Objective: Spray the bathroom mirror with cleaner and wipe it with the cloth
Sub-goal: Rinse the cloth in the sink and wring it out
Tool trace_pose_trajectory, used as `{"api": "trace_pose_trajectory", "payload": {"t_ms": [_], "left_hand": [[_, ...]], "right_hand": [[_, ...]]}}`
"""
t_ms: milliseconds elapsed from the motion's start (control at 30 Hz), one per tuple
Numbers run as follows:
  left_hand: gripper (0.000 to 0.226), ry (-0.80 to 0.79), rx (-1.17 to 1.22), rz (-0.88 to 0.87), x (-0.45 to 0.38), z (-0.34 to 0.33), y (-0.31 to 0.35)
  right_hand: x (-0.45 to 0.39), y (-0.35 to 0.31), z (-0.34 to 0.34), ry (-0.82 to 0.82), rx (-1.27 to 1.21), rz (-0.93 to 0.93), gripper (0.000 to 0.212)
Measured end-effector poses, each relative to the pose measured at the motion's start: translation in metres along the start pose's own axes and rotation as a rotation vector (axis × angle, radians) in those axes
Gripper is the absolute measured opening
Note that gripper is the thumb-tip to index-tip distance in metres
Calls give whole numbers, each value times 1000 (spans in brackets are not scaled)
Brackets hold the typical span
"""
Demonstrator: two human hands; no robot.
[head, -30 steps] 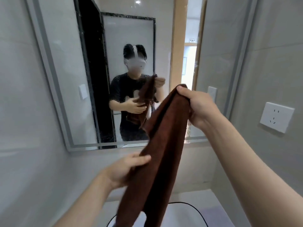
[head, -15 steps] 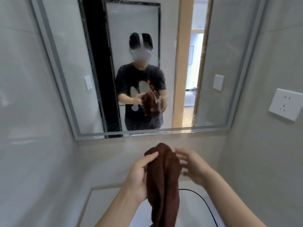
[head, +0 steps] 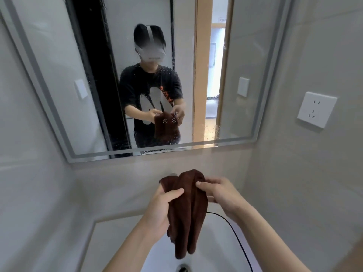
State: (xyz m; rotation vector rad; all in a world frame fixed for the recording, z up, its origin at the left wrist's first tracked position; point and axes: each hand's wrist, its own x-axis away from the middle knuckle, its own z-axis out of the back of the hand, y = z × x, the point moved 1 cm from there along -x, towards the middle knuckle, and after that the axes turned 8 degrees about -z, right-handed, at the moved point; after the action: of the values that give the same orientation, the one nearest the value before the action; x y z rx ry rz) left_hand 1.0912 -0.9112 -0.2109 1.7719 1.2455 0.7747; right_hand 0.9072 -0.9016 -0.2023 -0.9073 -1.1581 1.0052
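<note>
Both grips hold my folded brown cloth (head: 186, 211), left hand (head: 163, 209) and right hand (head: 218, 191) pinching its top, below the droplet-speckled mirror (head: 59, 75), over the sink (head: 117, 242).

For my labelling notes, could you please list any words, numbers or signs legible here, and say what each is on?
No words can be read.
Two small round icons on the mirror: symbols only, no text.
Orange lettering on the black T-shirt in the reflection: mirrored and too blurred to read.
Small sign above the doorway in the reflection: too small to read.
Wall socket: no print visible.
</note>
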Motion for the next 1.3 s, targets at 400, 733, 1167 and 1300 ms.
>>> {"api": "trace_pose_trajectory", "payload": {"t_ms": [400,733,1167,1300], "left_hand": [[39,136,125,-3,26,21,-33],[43,272,-61,-13,15,85,-1],[56,39,18,183,-1,85,12],[81,255,-190,118,-11,91,32]], "right_hand": [[-13,-33,-41,-93,539,94,53],[-24,-10,-43,-173,4,-34,35],[-15,-15,-17,-5,165,195,28],[-15,2,-11,49,179,111,49]]}}
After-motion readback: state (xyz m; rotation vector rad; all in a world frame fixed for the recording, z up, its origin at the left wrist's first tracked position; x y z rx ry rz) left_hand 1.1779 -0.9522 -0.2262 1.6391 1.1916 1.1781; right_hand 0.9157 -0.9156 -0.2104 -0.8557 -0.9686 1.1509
